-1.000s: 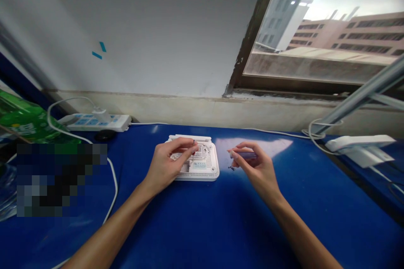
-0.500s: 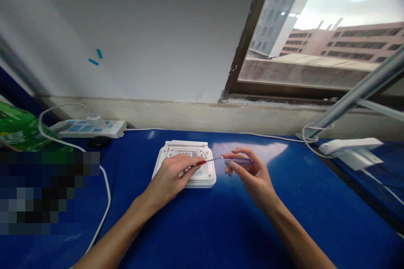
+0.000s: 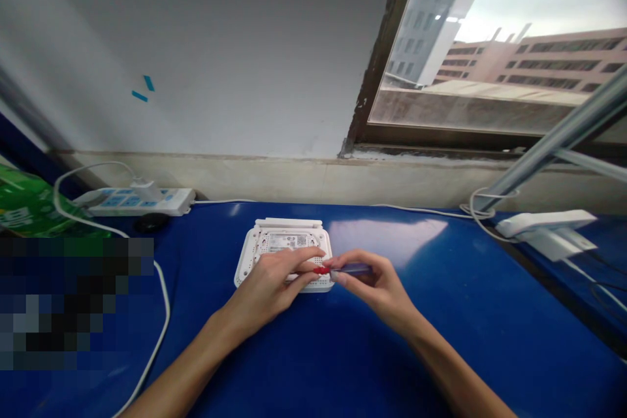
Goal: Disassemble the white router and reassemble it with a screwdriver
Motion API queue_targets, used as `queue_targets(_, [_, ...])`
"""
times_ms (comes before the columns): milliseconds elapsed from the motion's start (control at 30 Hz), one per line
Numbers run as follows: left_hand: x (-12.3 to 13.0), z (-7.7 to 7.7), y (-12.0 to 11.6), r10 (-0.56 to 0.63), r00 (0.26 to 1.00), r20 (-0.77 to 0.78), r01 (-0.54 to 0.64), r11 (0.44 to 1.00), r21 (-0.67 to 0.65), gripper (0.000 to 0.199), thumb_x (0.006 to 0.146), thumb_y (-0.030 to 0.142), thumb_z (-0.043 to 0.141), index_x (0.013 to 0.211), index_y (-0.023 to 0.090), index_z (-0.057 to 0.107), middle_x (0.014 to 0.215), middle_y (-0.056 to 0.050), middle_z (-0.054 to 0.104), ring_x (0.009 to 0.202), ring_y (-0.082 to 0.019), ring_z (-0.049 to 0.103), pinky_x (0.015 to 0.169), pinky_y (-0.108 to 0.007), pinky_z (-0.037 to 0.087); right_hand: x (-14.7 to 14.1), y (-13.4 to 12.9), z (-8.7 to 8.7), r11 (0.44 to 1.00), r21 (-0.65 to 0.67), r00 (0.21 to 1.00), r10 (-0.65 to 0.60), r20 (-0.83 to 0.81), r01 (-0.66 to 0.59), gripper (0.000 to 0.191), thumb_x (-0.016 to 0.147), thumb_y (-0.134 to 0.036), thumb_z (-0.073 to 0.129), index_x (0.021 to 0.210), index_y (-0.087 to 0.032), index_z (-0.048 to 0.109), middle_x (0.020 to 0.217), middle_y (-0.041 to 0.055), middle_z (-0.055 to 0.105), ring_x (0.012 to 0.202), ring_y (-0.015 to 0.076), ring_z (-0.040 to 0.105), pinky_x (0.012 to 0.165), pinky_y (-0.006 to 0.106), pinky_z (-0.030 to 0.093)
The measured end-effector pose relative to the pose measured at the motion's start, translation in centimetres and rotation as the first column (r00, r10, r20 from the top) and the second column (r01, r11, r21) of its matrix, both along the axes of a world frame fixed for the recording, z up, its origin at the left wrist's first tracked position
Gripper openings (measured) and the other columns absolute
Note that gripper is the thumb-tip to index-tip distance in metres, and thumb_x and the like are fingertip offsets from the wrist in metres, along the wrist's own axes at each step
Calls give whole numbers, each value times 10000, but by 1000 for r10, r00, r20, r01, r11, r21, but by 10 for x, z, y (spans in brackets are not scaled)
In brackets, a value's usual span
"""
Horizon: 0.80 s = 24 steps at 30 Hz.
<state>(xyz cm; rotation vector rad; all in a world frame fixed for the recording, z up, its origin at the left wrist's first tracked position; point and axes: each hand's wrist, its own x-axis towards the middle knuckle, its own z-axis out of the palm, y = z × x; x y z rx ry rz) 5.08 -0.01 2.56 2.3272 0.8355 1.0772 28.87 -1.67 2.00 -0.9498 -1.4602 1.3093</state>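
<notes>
My left hand point(image 3: 277, 281) is closed at the red piece point(image 3: 322, 270) of a small screwdriver, its thumb and fingers pinching around it. My right hand point(image 3: 375, 281) grips the translucent purple screwdriver handle point(image 3: 357, 268) with thumb and fingers. The red piece meets the handle's left end, and no metal shaft shows between them. Both hands meet over the near right corner of a white router point(image 3: 281, 241). It lies underside up, showing a printed label and vent holes, with its antennas point(image 3: 289, 223) along the far side. My left hand hides part of it.
A white power strip point(image 3: 171, 201) and black round object point(image 3: 151, 222) stand at the back left near a green bottle point(image 3: 29, 202). A white cable point(image 3: 164, 294) runs down the blue table point(image 3: 274, 372). At right are another white power strip point(image 3: 553, 228) and a metal pole point(image 3: 533, 157).
My hands have come together. The metal shaft seen between the red piece and the purple handle no longer shows. My right hand moved left and slightly nearer me, over the router's corner.
</notes>
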Motion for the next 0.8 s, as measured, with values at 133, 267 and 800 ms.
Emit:
queue_targets(133, [3,-2,-3,-33,999,-14,32,998,-59,278,1001,194,597,1248,287,510,1001,38,793,919,-161,757,826,-266,544,-2,-3,-2,999,12,998,34,50,-35,192,852,-300,794,1012,-196,769,1016,72,786,904,191,744,805,275,594])
queue_targets(267, [4,-2,-3,-63,998,-27,61,995,-85,293,1001,160,577,1235,293,463,981,53,788,899,-148,754,808,-250,530,-4,-5,-2,999,12,998,48,41,-49,167,860,-283,788,1009,-211,765,1036,70,782,929,192,744,829,283,593])
queue_targets(800, [3,-9,-5,-54,995,-88,53,999,-12,394,984,259,639,1310,312,423,974,34,782,868,-184,752,798,-301,567,1,-9,12,934,307,899,33,438,-184,126,893,-231,734,1017,-207,739,920,12,788,785,145,735,733,230,554])
